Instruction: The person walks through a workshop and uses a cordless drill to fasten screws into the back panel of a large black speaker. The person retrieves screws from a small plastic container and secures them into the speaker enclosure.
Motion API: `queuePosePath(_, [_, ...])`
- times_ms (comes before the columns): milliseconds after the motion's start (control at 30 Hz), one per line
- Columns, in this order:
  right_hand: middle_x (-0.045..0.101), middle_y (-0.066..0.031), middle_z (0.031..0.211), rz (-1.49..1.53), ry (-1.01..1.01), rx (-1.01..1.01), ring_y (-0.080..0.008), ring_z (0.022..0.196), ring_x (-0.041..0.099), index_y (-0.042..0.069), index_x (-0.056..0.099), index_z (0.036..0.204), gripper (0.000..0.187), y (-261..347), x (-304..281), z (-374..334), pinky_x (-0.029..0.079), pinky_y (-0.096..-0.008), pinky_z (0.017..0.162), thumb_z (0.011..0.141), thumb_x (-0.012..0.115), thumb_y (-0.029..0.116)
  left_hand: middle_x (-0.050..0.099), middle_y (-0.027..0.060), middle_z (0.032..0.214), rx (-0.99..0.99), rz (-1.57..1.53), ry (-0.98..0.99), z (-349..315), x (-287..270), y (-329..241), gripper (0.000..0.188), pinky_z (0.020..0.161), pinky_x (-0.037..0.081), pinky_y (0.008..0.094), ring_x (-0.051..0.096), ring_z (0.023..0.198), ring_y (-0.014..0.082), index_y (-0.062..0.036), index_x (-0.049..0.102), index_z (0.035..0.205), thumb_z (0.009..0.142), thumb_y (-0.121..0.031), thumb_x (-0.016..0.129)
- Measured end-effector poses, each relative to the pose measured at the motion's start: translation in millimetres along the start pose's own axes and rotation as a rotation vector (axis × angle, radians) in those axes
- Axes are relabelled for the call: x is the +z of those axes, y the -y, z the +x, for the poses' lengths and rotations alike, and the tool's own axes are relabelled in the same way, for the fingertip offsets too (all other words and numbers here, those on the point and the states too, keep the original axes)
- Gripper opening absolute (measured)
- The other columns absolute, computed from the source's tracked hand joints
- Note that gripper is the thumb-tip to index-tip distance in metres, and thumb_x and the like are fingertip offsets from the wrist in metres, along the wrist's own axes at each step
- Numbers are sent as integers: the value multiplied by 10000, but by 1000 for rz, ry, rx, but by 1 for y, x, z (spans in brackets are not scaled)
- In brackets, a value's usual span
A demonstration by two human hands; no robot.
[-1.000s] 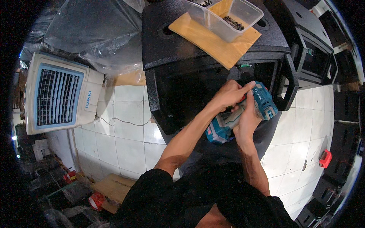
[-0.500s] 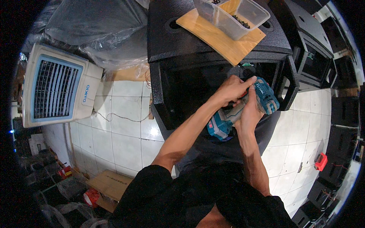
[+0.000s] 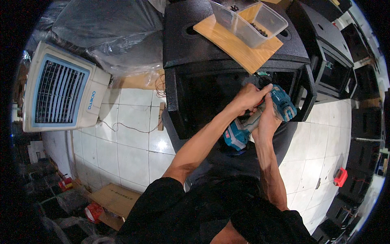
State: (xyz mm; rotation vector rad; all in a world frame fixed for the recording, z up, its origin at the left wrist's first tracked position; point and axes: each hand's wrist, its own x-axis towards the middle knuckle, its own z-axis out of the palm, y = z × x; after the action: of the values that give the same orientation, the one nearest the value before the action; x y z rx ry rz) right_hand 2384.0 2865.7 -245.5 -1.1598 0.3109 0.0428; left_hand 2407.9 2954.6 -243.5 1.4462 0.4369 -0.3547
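Note:
A teal and grey cordless drill (image 3: 280,99) lies tilted in front of me, its battery toward my lower left. My right hand (image 3: 268,120) is wrapped round it, the thumb up along its body. My left hand (image 3: 250,97) is curled against the drill's other side; its fingertips are partly hidden. Just beyond is the open front of a black speaker cabinet (image 3: 172,87), dark inside. On top of the cabinet lies a wooden board (image 3: 219,36). A see-through plastic box (image 3: 276,20) with dividers stands on that board, holding small dark screws (image 3: 258,29).
More black cabinets (image 3: 335,61) stand at the right. On the left are a white air cooler (image 3: 91,95), plastic-wrapped goods (image 3: 109,24) and a cardboard box (image 3: 113,199). A thin cable (image 3: 132,127) runs over the tiled floor; a red object (image 3: 340,177) lies at right.
The view has shifted slightly, so the cabinet and plastic box sit a little differently. Both hands keep the same hold on the drill.

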Motion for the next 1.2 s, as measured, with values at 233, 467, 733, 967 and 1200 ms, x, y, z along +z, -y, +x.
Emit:
queuePosePath(233, [590,-29,704,-52,12,15,-109,506,542,56,592,912,124,-5,-8,4,445,-245,438,894,581,178,414,8,477,9,-23,8,4,0,5,573,312,307,284,379,366,115,-69,459,537,843,-543,558])
queuePosePath(467, [600,-34,787,-6,31,-18,-111,529,543,56,566,999,183,6,-4,-4,448,-236,440,881,605,190,463,21,532,-19,-33,12,2,0,4,549,373,371,298,452,431,130,-30,510,617,866,-519,536])
queuePosePath(733, [562,-17,808,-113,69,146,-71,564,500,98,498,1208,377,42,-41,-34,423,-212,473,855,627,123,630,253,919,283,658,-441,32,-34,30,306,790,483,423,615,887,379,53,620,974,806,-201,586])
queuePosePath(967, [644,-79,814,-333,200,178,-112,555,552,14,590,1041,234,66,-145,-55,442,-244,499,839,634,122,618,273,837,436,951,-494,96,-17,44,287,745,488,460,606,843,400,62,595,912,808,-205,620])
queuePosePath(1200, [668,-102,869,-301,139,105,-123,568,563,-24,624,1010,205,77,-203,-51,460,-257,508,809,636,16,617,236,877,539,1259,-690,108,9,46,400,680,506,443,616,812,390,15,504,1074,747,-145,669])
